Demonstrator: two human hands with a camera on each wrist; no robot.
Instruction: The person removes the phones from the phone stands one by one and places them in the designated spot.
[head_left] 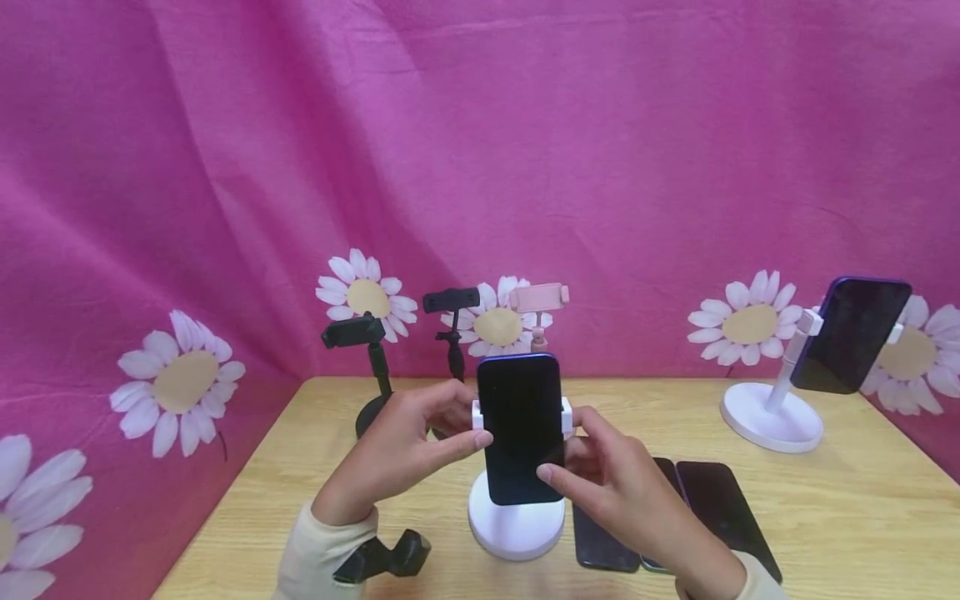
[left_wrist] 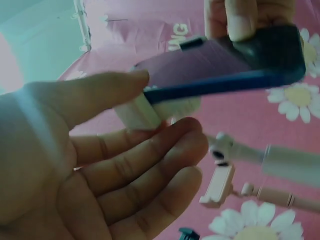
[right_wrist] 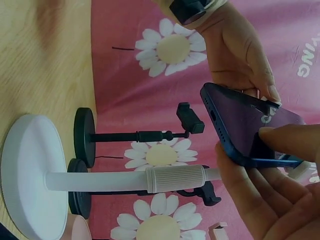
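A smartphone with a dark screen and blue edge sits upright in the white clamp of a phone stand, above its round base. My left hand pinches the clamp's left side, thumb at the phone's edge and fingers behind. In the left wrist view, the white clamp block shows between thumb and fingers. My right hand grips the phone's lower right part, thumb on the screen. The right wrist view shows those fingers behind the phone and the stand's white post.
Behind stand two black phone stands and a pink one. At the right, another white stand bears a phone. Several dark phones lie on the wooden table by my right forearm. A pink flowered cloth hangs behind.
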